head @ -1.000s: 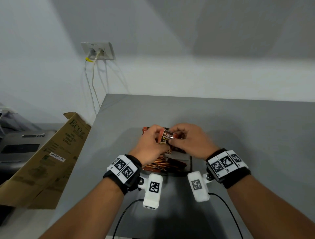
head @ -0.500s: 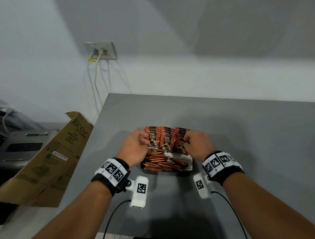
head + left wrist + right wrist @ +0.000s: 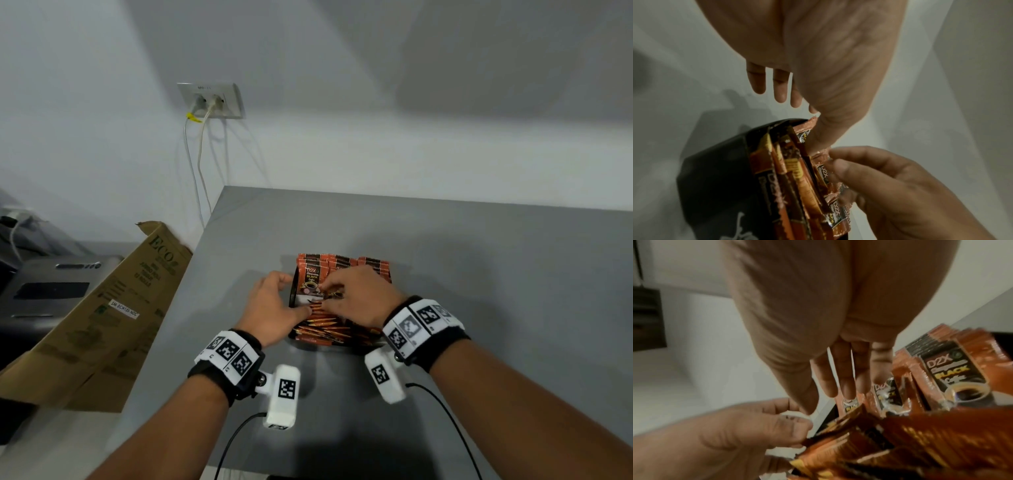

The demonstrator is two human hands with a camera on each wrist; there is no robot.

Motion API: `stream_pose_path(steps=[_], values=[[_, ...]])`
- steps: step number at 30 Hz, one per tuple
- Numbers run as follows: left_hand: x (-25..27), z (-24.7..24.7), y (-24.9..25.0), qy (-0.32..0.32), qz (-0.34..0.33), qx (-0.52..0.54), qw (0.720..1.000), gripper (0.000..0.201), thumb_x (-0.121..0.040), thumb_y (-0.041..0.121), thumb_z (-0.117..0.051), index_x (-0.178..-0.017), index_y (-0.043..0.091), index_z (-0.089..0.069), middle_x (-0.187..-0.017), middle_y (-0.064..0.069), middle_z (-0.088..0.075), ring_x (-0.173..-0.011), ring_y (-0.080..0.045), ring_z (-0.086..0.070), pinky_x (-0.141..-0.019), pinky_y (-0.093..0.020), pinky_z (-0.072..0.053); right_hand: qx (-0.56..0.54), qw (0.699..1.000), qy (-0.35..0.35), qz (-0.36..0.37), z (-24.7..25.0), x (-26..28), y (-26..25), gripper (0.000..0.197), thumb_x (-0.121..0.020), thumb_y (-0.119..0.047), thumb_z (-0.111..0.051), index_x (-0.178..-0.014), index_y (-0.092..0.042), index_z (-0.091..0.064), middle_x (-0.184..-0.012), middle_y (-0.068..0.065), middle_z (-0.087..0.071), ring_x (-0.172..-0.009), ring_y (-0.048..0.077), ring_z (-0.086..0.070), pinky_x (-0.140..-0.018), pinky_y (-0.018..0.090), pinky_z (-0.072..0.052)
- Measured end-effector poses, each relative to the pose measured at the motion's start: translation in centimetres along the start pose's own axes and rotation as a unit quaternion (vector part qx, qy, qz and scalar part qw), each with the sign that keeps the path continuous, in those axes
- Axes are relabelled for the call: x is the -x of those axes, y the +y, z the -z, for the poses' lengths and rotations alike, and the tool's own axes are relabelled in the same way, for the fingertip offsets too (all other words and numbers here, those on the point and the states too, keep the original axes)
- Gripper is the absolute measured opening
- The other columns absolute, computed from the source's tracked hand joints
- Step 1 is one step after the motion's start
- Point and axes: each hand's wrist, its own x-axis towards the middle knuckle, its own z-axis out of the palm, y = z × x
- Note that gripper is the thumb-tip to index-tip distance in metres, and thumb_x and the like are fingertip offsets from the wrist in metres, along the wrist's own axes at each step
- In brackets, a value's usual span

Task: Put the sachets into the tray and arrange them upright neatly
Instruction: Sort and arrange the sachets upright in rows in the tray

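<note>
A black tray [image 3: 292, 318] sits mid-table. At its back stand rows of upright orange-and-black coffee sachets [image 3: 310, 277]; slim stick sachets [image 3: 322, 325] lie flat in its front part. My left hand [image 3: 297, 293] is at the tray's left side with straight fingers, and its thumb [image 3: 818, 141] presses against the sachets. My right hand [image 3: 330, 291] reaches over the tray, and its fingertips [image 3: 840, 162] pinch the top edge of an upright sachet [image 3: 823, 172] in the front row. The right wrist view shows the upright sachets [image 3: 953, 369] behind the stick sachets [image 3: 900, 443].
The grey table [image 3: 479, 274] stretches to the right and behind the tray. A tilted cardboard box [image 3: 102, 308] leans off the table's left edge, beside a grey machine [image 3: 51, 284]. A wall socket [image 3: 210, 101] has cables hanging down. Wrist-camera cables trail at the near edge.
A second ago both hands held one sachet above the tray. They then spread to the ends of the upright row. Now the right hand has shifted left over the row and the left hand sits beside the tray.
</note>
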Motion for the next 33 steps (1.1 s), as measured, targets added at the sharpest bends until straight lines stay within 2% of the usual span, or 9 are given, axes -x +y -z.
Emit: stream_pose_path(steps=[2,6,12,15,19,22,26,29,33], values=[[0.0,-0.1,-0.1,0.003,0.003,0.005,1.0,0.056,-0.071,0.032,-0.083,-0.112,0.037,-0.045,-0.12,0.005,-0.048,-0.114,-0.016,-0.048,-0.103,-0.042,-0.044,0.036,0.999,-0.038,0.009,-0.6,-0.9,-0.3,0.037,-0.09,-0.04,-0.068,-0.12,-0.019,-0.069,-0.11,-0.003,-0.07,-0.093,0.01,-0.064,-0.086,0.027,-0.053],[-0.1,-0.2,-0.5,0.004,0.004,0.0,1.0,0.058,-0.071,0.034,-0.083,-0.114,0.037,-0.044,-0.122,0.005,-0.048,-0.116,-0.016,-0.048,-0.104,-0.042,-0.045,0.06,0.996,-0.064,0.009,-1.2,-1.6,-0.3,0.037,-0.091,-0.041,-0.068,-0.119,-0.018,-0.069,-0.112,-0.004,-0.069,-0.094,0.009,-0.06,-0.082,0.023,-0.046],[0.0,-0.3,-1.0,-0.003,0.014,0.003,1.0,0.058,-0.073,0.034,-0.081,-0.118,0.033,-0.045,-0.124,0.004,-0.047,-0.119,-0.017,-0.047,-0.105,-0.043,-0.045,0.066,0.997,-0.046,-0.006,-1.4,-2.1,-0.4,0.023,-0.095,-0.032,-0.061,-0.111,-0.019,-0.069,-0.099,-0.002,-0.068,-0.082,0.012,-0.062,-0.076,0.027,-0.052],[-0.1,-0.4,-1.0,-0.006,0.02,0.004,1.0,0.057,-0.073,0.032,-0.081,-0.115,0.034,-0.044,-0.123,0.004,-0.047,-0.118,-0.017,-0.047,-0.105,-0.044,-0.045,0.092,0.995,-0.042,-0.006,-1.7,-2.3,-0.6,0.018,-0.093,-0.031,-0.059,-0.103,-0.017,-0.066,-0.09,-0.001,-0.065,-0.078,0.015,-0.062,-0.075,0.034,-0.056],[-0.1,-0.4,-0.9,-0.006,0.013,0.005,1.0,0.055,-0.073,0.029,-0.082,-0.112,0.035,-0.043,-0.121,0.005,-0.047,-0.116,-0.017,-0.047,-0.104,-0.043,-0.045,0.125,0.991,-0.037,0.002,-2.3,-2.2,-1.1,0.014,-0.092,-0.029,-0.06,-0.098,-0.016,-0.061,-0.095,0.002,-0.062,-0.084,0.019,-0.061,-0.075,0.032,-0.054],[-0.2,-0.4,-0.9,-0.008,0.014,0.011,1.0,0.055,-0.073,0.028,-0.082,-0.112,0.034,-0.044,-0.12,0.005,-0.047,-0.116,-0.016,-0.047,-0.104,-0.043,-0.045,0.148,0.989,-0.027,0.011,-2.5,-2.3,-1.5,0.015,-0.093,-0.026,-0.06,-0.102,-0.014,-0.06,-0.1,0.005,-0.062,-0.088,0.021,-0.059,-0.082,0.037,-0.055],[-0.2,-0.6,-1.1,-0.003,0.016,0.011,1.0,0.056,-0.072,0.03,-0.082,-0.114,0.033,-0.046,-0.12,0.004,-0.048,-0.117,-0.018,-0.049,-0.103,-0.042,-0.046,0.171,0.985,-0.033,0.005,-2.8,-2.7,-1.6,0.016,-0.093,-0.02,-0.061,-0.108,-0.015,-0.059,-0.102,0.005,-0.063,-0.087,0.022,-0.057,-0.083,0.041,-0.056],[-0.1,-0.5,-1.0,-0.006,0.019,0.016,1.0,0.055,-0.073,0.031,-0.082,-0.114,0.033,-0.045,-0.12,0.004,-0.048,-0.116,-0.017,-0.05,-0.102,-0.041,-0.046,0.178,0.984,-0.024,0.012,-2.8,-2.6,-1.6,0.012,-0.094,-0.01,-0.056,-0.104,-0.016,-0.06,-0.095,0.004,-0.061,-0.082,0.02,-0.054,-0.08,0.041,-0.056],[0.1,0.0,-0.8,0.006,-0.003,0.053,0.999,0.062,-0.073,0.042,-0.082,-0.123,0.03,-0.047,-0.122,0.007,-0.051,-0.117,-0.014,-0.049,-0.103,-0.035,-0.043,0.111,0.994,0.023,0.008,-1.0,-1.7,-1.4,0.008,-0.094,-0.019,-0.058,-0.097,-0.019,-0.065,-0.088,-0.002,-0.066,-0.076,0.017,-0.061,-0.073,0.035,-0.056]])
